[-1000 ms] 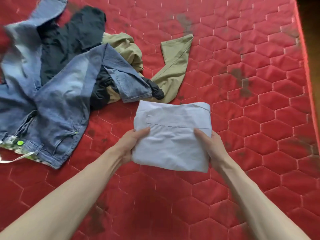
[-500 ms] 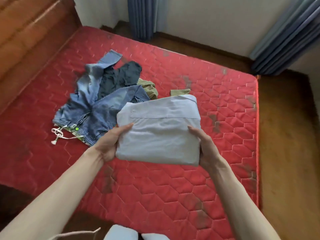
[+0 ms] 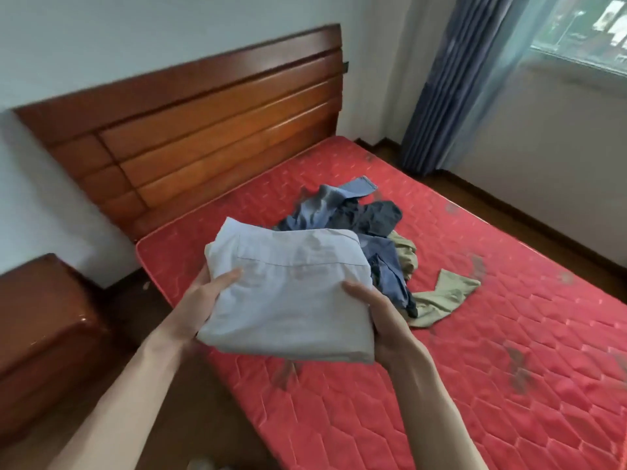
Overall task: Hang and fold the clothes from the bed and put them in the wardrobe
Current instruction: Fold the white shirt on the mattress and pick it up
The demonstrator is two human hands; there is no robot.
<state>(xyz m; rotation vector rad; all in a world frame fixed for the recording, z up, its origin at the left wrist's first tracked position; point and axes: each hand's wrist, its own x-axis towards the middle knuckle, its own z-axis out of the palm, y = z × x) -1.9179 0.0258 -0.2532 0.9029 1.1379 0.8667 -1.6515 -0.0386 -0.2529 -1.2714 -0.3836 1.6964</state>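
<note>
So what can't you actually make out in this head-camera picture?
- Wardrobe: nowhere in the head view, outside its edges.
- Folded light shirt: its underside and the fingers beneath, hidden by the cloth; left hand and right hand show mostly thumbs.
- Clothes pile: near part hidden behind the shirt; garment count unclear.
- Window: cut off by the right edge.

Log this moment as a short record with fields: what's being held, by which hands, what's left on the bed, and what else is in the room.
held item: folded pale blue garment, lifted clear of the mattress
left hand: grip on the garment's left edge, thumb on top
right hand: grip on the right edge, thumb on top
left on bed: unfolded pile of jeans, a dark garment and an olive garment
bed: red quilted mattress, wooden headboard
surroundings: wooden nightstand, blue curtain, window
wardrobe: not in view
</note>
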